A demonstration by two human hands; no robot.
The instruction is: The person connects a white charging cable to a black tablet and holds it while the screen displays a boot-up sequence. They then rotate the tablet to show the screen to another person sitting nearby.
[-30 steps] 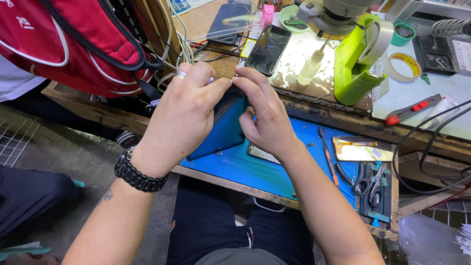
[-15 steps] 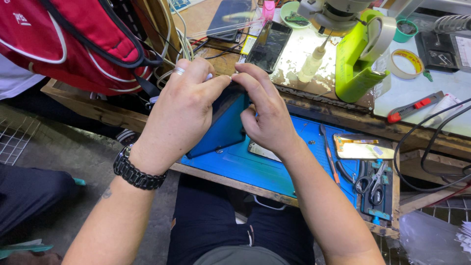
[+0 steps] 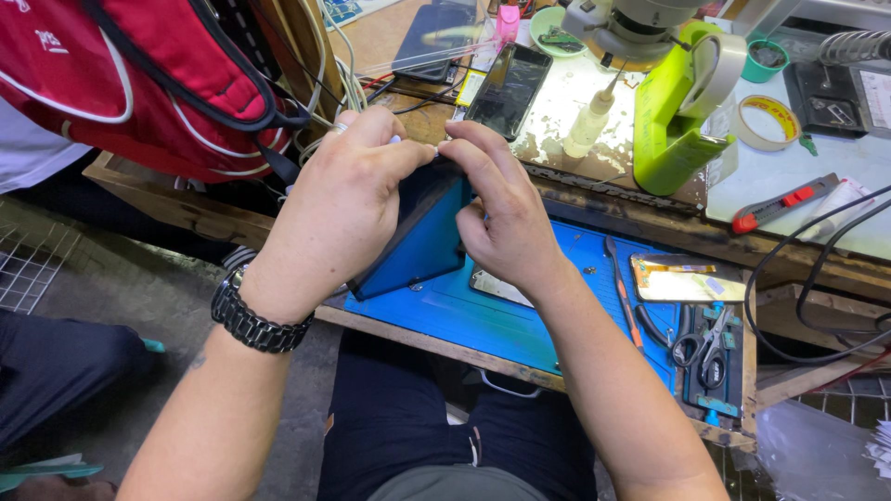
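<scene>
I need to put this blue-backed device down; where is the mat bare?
Bare blue mat lies between the tilted device and the front edge, and behind the right hand toward the gold panel. The scissors tray is crowded.

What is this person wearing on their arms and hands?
Both forearms are bare, with no sleeves or gloves in view. The left hand has a dark metal link watch on its wrist and what looks like a ring on one finger. The right hand wears nothing visible.
</scene>
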